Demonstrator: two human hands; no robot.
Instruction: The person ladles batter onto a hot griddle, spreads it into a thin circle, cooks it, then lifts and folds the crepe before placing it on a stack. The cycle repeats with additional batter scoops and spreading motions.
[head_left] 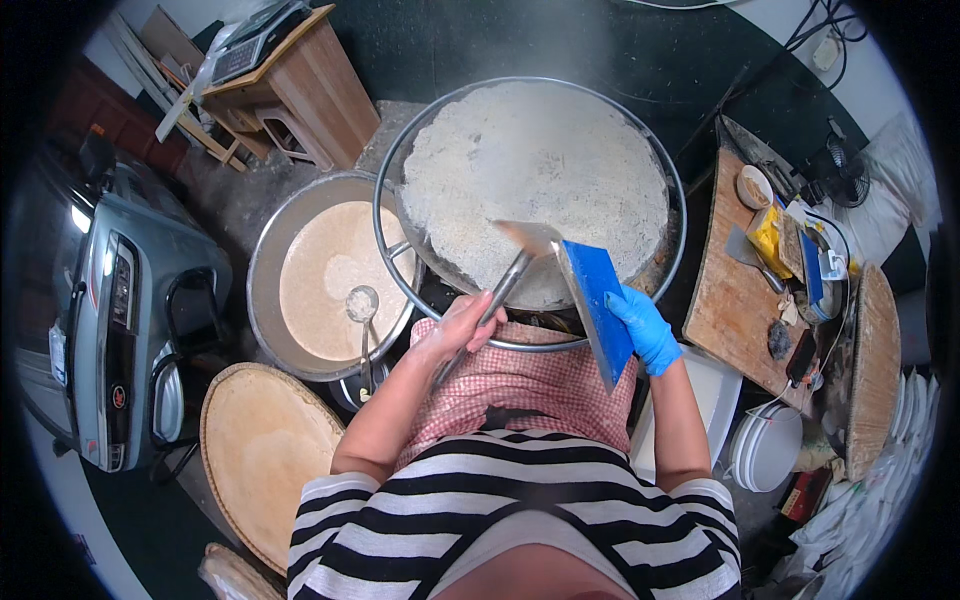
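Note:
My left hand (pixel 468 324) is bare and closed around the long metal handle of a spatula (pixel 512 280). The spatula's broad blade, slightly blurred, is at the far tip of a wide blue scraper (pixel 600 290). My right hand (pixel 645 328), in a blue glove, grips that scraper by its side, its long straight edge turned toward my left. Both tools are above the near edge of a large round griddle (pixel 445 255). A pale, grainy layer of batter (pixel 540 170) covers most of its surface, and faint steam hangs over the far side.
Left of the griddle stands a big metal pot (pixel 265 270) of beige batter with a ladle (pixel 362 303) in it. A round woven tray (pixel 265 440) is nearer me. A wooden board (pixel 725 290) on the right carries a bowl and tools. A parked vehicle (pixel 130 310) is far left.

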